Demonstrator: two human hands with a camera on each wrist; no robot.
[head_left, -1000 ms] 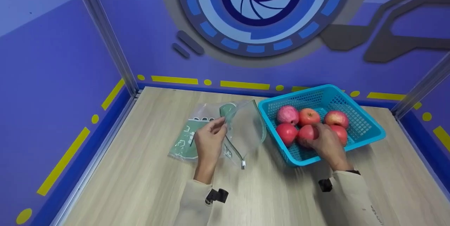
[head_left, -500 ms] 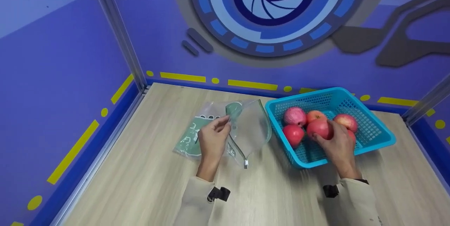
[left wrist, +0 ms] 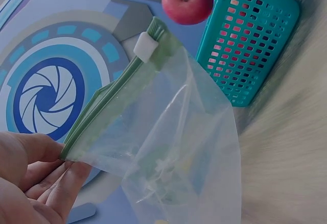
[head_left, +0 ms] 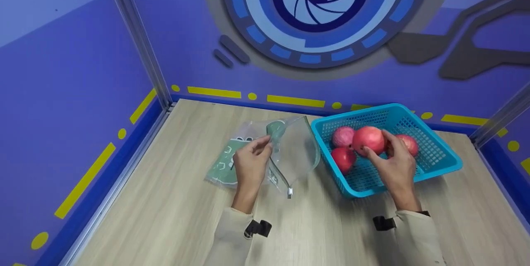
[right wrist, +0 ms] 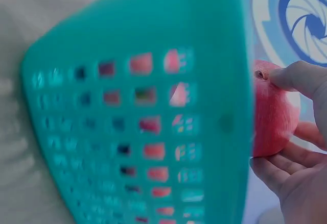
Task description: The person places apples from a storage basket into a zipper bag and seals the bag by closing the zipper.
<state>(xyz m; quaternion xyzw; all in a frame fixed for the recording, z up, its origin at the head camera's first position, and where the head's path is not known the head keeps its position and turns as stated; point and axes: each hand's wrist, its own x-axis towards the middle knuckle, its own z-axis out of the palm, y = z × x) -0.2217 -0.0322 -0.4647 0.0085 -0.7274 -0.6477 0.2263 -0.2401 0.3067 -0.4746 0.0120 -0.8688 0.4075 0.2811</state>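
My left hand (head_left: 251, 162) pinches the green-edged rim of a clear zip bag (left wrist: 179, 117) between thumb and fingers. A white slider (left wrist: 146, 47) sits at the far end of the bag's zip in the left wrist view. Green printing covers part of the bag, which stands partly spread above the table. My right hand (head_left: 395, 166) grips a red apple (head_left: 369, 140), raised over a turquoise basket (head_left: 439, 150). In the right wrist view, thumb and fingers wrap the apple (right wrist: 276, 114), partly hidden by the basket wall. Other apples (head_left: 343, 160) lie inside the basket.
The basket stands right of the bag on a pale wooden table (head_left: 165, 183). A purple-blue printed wall (head_left: 240, 17) rises behind the table, with another panel (head_left: 62, 92) on the left. Metal posts (head_left: 140, 42) mark the corners.
My right hand has lifted the apple from among the others in the basket and moved it slightly left. The left hand keeps its hold on the bag, nearly still.
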